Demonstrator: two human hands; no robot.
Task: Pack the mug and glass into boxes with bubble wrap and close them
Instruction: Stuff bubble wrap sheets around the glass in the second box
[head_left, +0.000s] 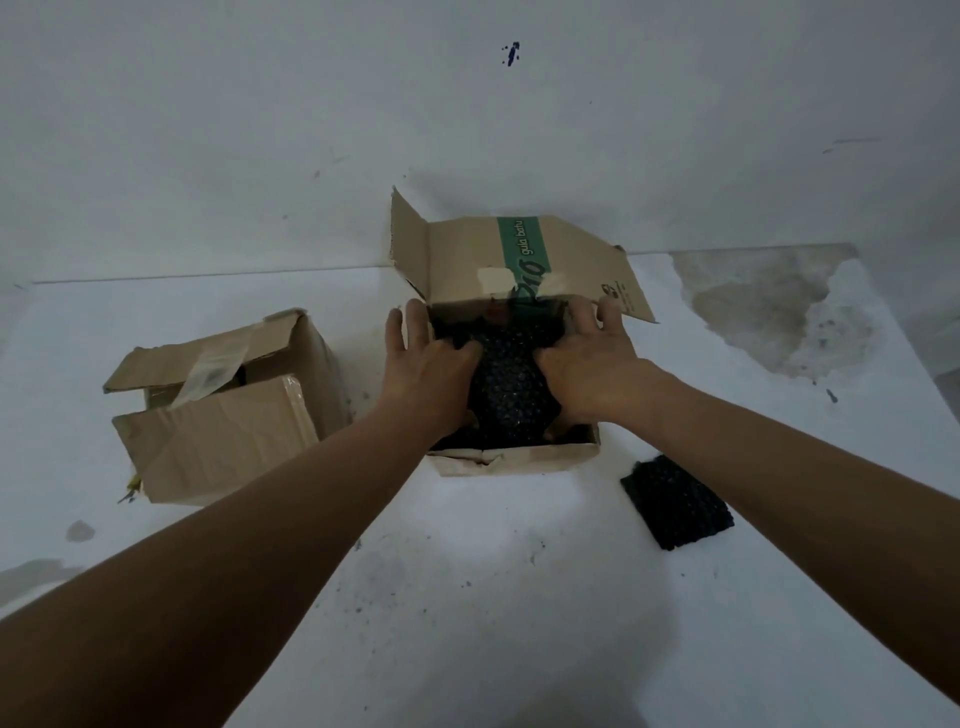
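Your left hand (426, 358) and right hand (587, 364) lie flat, fingers spread, pressing the black bubble-wrapped bundle (506, 384) into the open box (514, 457) at twelve o'clock. It's probably fragile inside; cradle its sides, never squeeze.

We are seeing black bubble wrap (506, 384) bulging from the open green-striped cardboard box (514, 457), the taped brown box (223, 436) sitting left.
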